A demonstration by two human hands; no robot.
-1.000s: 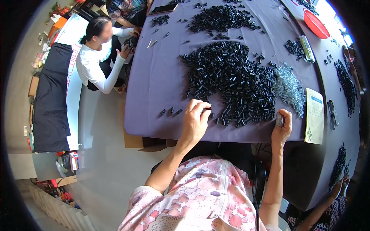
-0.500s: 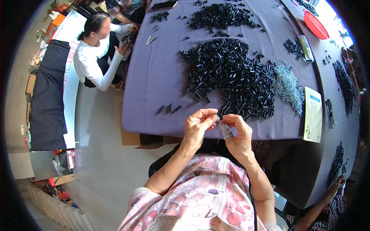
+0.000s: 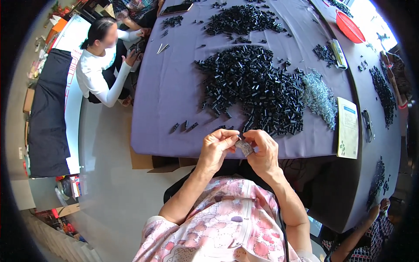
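Pinching a small piece (image 3: pixel 239 138), left hand (image 3: pixel 214 149) and right hand (image 3: pixel 265 153) have grips together, contents of a red basket (image 3: pixel 350 27) unclear.

Red lettering (image 3: pixel 71 87) is running down the white panel (image 3: pixel 75 146). On the pale yellow booklet (image 3: pixel 348 135), print around a blue band (image 3: pixel 348 110) is looking too small to read.

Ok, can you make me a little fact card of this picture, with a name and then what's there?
Left hand: thumb and finger pinched, near the other fingertips
Right hand: fingers bent, grey wrap at a finger
At the fingertips: too small to tell
Table: purple cloth
Big heap: little black tubes
Right of heap: small clear pieces
Further right: pale yellow booklet
Top right: red basket
Upper left: person in white
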